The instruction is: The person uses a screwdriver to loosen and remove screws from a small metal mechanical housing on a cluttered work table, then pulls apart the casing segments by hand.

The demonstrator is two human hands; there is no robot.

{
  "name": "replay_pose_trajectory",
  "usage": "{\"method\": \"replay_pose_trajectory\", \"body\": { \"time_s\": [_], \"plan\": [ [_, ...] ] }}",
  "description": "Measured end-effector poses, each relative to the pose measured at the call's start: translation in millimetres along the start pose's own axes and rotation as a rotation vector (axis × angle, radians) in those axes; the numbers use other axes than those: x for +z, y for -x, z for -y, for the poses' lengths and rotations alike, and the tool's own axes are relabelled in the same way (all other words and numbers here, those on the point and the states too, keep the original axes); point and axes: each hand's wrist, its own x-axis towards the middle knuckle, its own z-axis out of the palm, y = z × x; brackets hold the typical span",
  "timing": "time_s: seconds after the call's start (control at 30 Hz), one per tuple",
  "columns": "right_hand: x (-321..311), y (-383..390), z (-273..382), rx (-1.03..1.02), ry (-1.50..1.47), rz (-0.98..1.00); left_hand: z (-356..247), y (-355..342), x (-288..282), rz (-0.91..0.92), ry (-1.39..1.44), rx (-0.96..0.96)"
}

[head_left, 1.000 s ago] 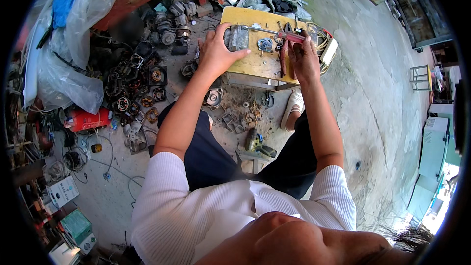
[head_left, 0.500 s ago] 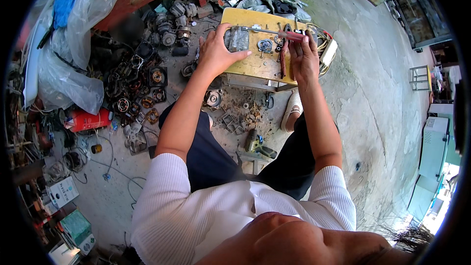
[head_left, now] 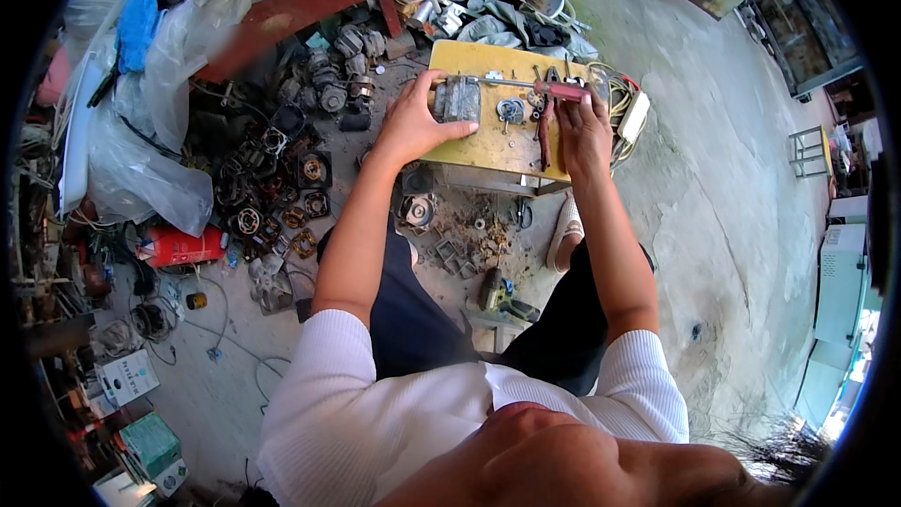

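My left hand (head_left: 405,127) is wrapped around a grey, worn metal motor housing (head_left: 459,103) at the left end of a small yellow table (head_left: 493,152). In my right hand (head_left: 587,138) is a screwdriver (head_left: 564,91) with a red handle. Its long shaft lies sideways and reaches left to the upper edge of the housing; whether the tip sits on a screw is too small to tell. Between the hands lie a round metal motor part (head_left: 511,112) and several small screws and nuts. Red-handled pliers (head_left: 544,138) rest beside my right hand.
A coiled cable with a white power strip (head_left: 635,115) sits by the table's right end. On the floor are a cordless drill (head_left: 507,296), scissors (head_left: 522,212) and metal scraps. Many old motor parts (head_left: 300,155) and a red fabric-like bundle (head_left: 183,246) crowd the left.
The whole view has shifted, so the table and hands appear slightly lower. Both hands keep their holds on the motor housing and the screwdriver.
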Motion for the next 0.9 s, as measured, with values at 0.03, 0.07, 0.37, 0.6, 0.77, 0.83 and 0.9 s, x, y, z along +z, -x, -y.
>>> {"method": "replay_pose_trajectory", "body": {
  "time_s": [0.03,0.07,0.37,0.6,0.77,0.83,0.9],
  "plan": [
    [2.2,3.0,1.7,-0.003,0.026,0.013,-0.4,0.1,-0.4,-0.004,0.005,0.004],
    [4.0,5.0,1.4,0.000,0.012,0.013,-0.4,-0.3,-1.2,0.004,0.018,-0.001],
    [0.6,5.5,0.3,0.013,0.000,-0.016,6.7,-9.3,-11.0,0.120,0.177,0.010],
    [7.0,7.5,3.7,0.004,0.039,0.029,7.4,-10.1,-18.4,0.164,0.212,-0.040],
    [1.1,6.4,1.3,-0.003,0.011,0.006,-0.5,-6.3,-23.9,0.191,0.204,-0.037],
    [-0.4,3.1,-0.6,-0.022,-0.013,0.009,5.8,-9.0,-21.4,0.165,0.167,-0.004],
    [-7.9,-0.2,-1.3,-0.031,-0.003,0.014,9.0,-9.4,-17.6,0.141,0.162,0.011]
  ]
}}
